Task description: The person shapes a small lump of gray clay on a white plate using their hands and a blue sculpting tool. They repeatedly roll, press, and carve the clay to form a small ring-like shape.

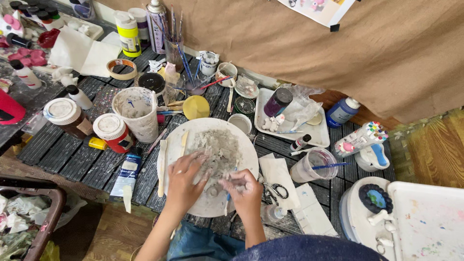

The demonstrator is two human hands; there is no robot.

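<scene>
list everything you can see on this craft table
round board: 1, white, table centre
clay: 1 mass, grey, on board
wooden sticks: 2, pale, board's left
mixing cup: 1, white, left of board
jars: 2, white-lidded, far left
tape roll: 1, tan, rear
brush jar: 1, clear, rear
tray: 1, white, right
blue bottle: 1, right rear
scissors: 1, black, right of hands
left hand: on clay
right hand: grips blue tool

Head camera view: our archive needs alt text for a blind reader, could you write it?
Two clay-smeared hands, left hand and right hand, work grey clay on a round white board atop a dark slatted table. Around it stand paint bottles, lidded jars, a smeared cup and brushes.
</scene>
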